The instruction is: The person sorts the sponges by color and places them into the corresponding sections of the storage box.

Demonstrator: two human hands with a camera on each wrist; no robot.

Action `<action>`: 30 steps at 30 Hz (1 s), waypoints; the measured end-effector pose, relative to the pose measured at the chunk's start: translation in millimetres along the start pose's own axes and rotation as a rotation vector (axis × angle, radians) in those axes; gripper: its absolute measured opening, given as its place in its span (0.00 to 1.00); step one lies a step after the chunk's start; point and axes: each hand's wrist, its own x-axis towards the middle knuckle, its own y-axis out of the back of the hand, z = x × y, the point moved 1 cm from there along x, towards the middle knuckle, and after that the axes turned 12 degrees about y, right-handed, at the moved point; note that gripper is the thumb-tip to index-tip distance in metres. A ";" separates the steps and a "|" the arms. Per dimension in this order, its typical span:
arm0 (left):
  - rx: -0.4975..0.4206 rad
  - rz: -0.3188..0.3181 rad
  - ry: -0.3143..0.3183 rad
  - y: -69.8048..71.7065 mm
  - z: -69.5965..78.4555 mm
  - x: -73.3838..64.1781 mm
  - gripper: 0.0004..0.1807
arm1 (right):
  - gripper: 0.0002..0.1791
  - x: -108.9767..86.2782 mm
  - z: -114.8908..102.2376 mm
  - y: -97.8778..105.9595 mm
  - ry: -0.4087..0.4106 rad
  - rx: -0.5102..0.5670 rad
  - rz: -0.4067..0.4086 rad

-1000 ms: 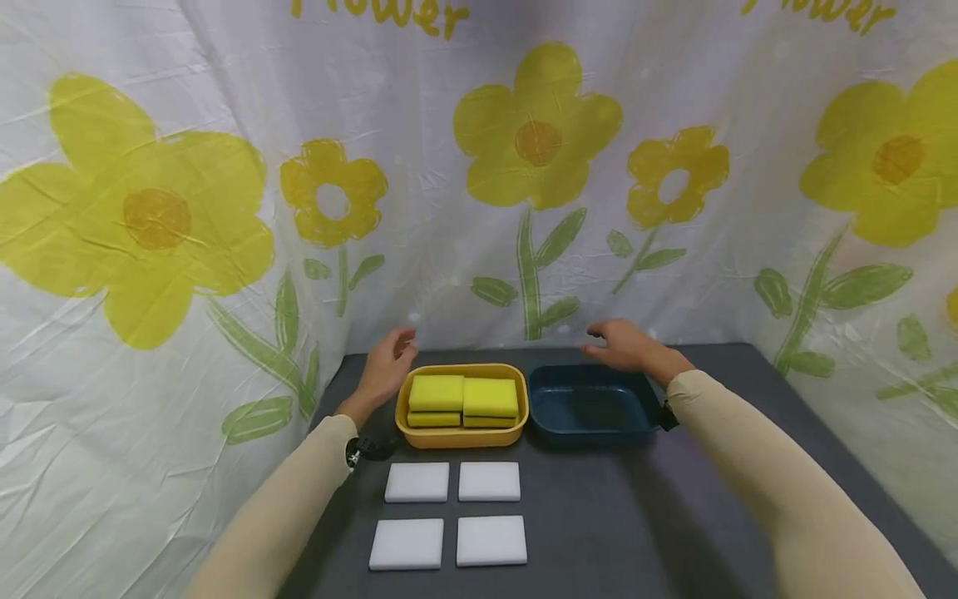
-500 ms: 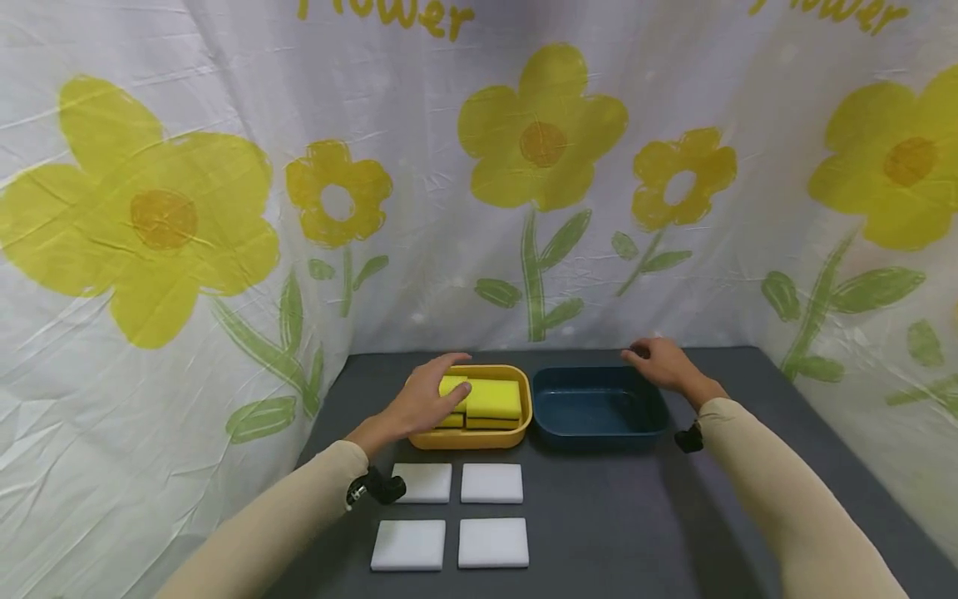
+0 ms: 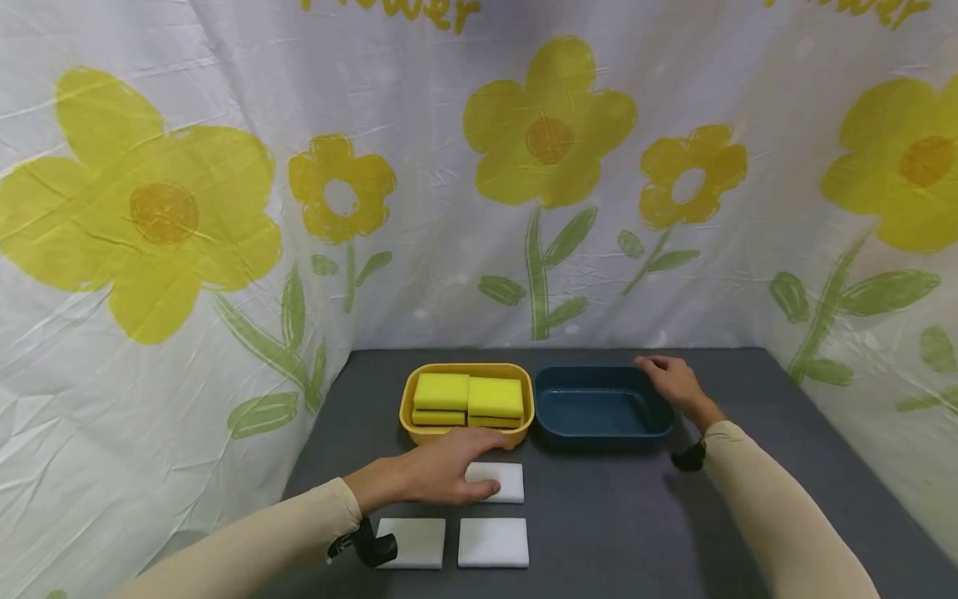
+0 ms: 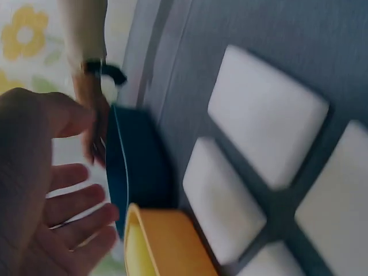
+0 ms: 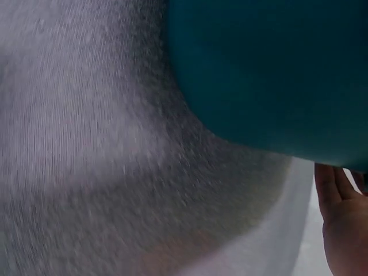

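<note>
My left hand [image 3: 437, 470] hovers over the back row of white sponges, palm down, fingers extended and thumb apart. It hides the back-left white sponge; part of the back-right white sponge [image 3: 512, 482] shows past the fingers. In the left wrist view the left hand [image 4: 34, 172] holds nothing. My right hand [image 3: 674, 383] is at the back right corner of a dark blue basin [image 3: 604, 437], fingers loosely bent at its rim. In the right wrist view, its fingers [image 5: 329, 187] are partly hidden behind the basin; contact is unclear.
A yellow basin [image 3: 405, 408] beside the blue one holds several yellow scouring sponges [image 3: 494, 398] with dark undersides. Two white sponges lie in the front row, front-left [image 3: 419, 545] and front-right [image 3: 492, 542]. A flower-printed curtain [image 3: 434, 291] borders the dark table [image 3: 599, 532].
My left hand has come from beside the yellow basin, across it, then down toward me over the white sponges. The right hand has shifted right to the blue basin's corner. The basins stay in place.
</note>
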 end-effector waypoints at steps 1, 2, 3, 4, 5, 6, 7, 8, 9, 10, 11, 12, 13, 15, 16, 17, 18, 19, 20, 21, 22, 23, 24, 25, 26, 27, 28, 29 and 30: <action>0.013 -0.035 -0.005 -2.2 4.0 -2.8 0.30 | 0.47 0.3 1.2 -1.2 -0.015 0.022 0.007; 0.027 -0.067 -0.010 -4.7 7.5 -5.5 0.30 | 0.47 0.6 2.5 -2.4 -0.030 0.045 0.014; 0.042 -0.098 -0.014 -7.8 11.2 -8.0 0.30 | 0.47 0.8 4.1 -3.4 -0.045 0.064 0.017; 0.059 -0.127 -0.015 -10.8 15.0 -10.7 0.31 | 0.47 1.1 5.7 -4.4 -0.060 0.084 0.020; 0.079 -0.154 -0.010 -13.9 18.8 -13.4 0.31 | 0.47 1.4 7.2 -5.4 -0.074 0.104 0.023; 0.106 -0.179 -0.003 -17.3 22.4 -16.0 0.32 | 0.47 1.6 8.7 -6.4 -0.088 0.122 0.025; 0.133 -0.192 0.000 -21.0 25.5 -18.4 0.33 | 0.47 1.7 10.3 -7.4 -0.102 0.137 0.027; 0.162 -0.200 0.003 -24.8 28.4 -20.8 0.33 | 0.47 1.7 11.5 -8.4 -0.111 0.154 0.026; 0.197 -0.205 0.006 -28.6 30.8 -22.9 0.34 | 0.46 1.6 12.7 -9.3 -0.118 0.171 0.024; 0.239 -0.201 0.004 -32.4 32.6 -24.7 0.34 | 0.46 1.6 14.1 -10.2 -0.122 0.184 0.018; 0.281 -0.195 0.000 -36.0 34.1 -26.4 0.34 | 0.46 1.6 15.1 -11.2 -0.125 0.196 0.010; 0.317 -0.188 -0.004 -39.4 35.3 -28.0 0.34 | 0.46 1.7 16.3 -12.0 -0.129 0.208 0.001; 0.347 -0.176 -0.007 -42.7 35.8 -29.3 0.34 | 0.46 2.0 17.4 -12.8 -0.131 0.218 -0.009; 0.404 -0.144 -0.015 -48.0 36.2 -30.7 0.33 | 0.46 3.3 19.2 -14.7 -0.138 0.244 -0.022; 0.428 -0.125 -0.018 -50.3 36.1 -31.0 0.33 | 0.47 4.0 20.3 -15.2 -0.142 0.252 -0.027; 0.443 -0.110 -0.014 -52.3 36.1 -31.3 0.32 | 0.47 4.7 21.2 -15.8 -0.150 0.264 -0.030; 0.454 -0.100 -0.006 -53.8 35.8 -31.5 0.32 | 0.47 5.5 22.3 -16.2 -0.160 0.274 -0.032; 0.463 -0.089 0.000 -55.4 35.3 -31.5 0.31 | 0.48 6.3 23.2 -16.6 -0.171 0.281 -0.034; 0.473 -0.080 0.005 -56.8 34.8 -31.5 0.30 | 0.48 7.0 24.2 -16.9 -0.184 0.286 -0.038; 0.478 -0.077 0.014 -57.8 34.3 -31.5 0.30 | 0.49 7.5 25.6 -16.9 -0.196 0.285 -0.045; 0.482 -0.078 0.021 -59.0 33.7 -31.4 0.30 | 0.48 7.7 26.4 -16.9 -0.208 0.284 -0.051; 0.485 -0.080 0.027 -60.3 33.1 -31.2 0.30 | 0.48 7.9 27.4 -16.8 -0.220 0.282 -0.056; 0.487 -0.081 0.032 -61.3 32.5 -31.0 0.29 | 0.49 8.0 28.1 -16.8 -0.230 0.281 -0.056; 0.490 -0.080 0.036 -62.3 32.1 -30.7 0.29 | 0.49 8.1 28.4 -16.8 -0.235 0.277 -0.058; 0.494 -0.078 0.038 -63.1 31.5 -30.3 0.29 | 0.49 8.3 29.0 -16.7 -0.240 0.277 -0.058; 0.497 -0.076 0.040 -63.9 31.1 -30.1 0.29 | 0.49 8.5 29.4 -16.8 -0.243 0.280 -0.057; 0.501 -0.071 0.040 -64.9 30.7 -30.0 0.28 | 0.48 8.7 29.3 -17.0 -0.244 0.284 -0.051; 0.503 -0.064 0.041 -65.7 30.2 -29.8 0.27 | 0.48 8.8 29.7 -17.2 -0.245 0.284 -0.047; 0.502 -0.058 0.044 -66.5 29.7 -29.8 0.27 | 0.48 9.1 30.0 -17.5 -0.244 0.285 -0.045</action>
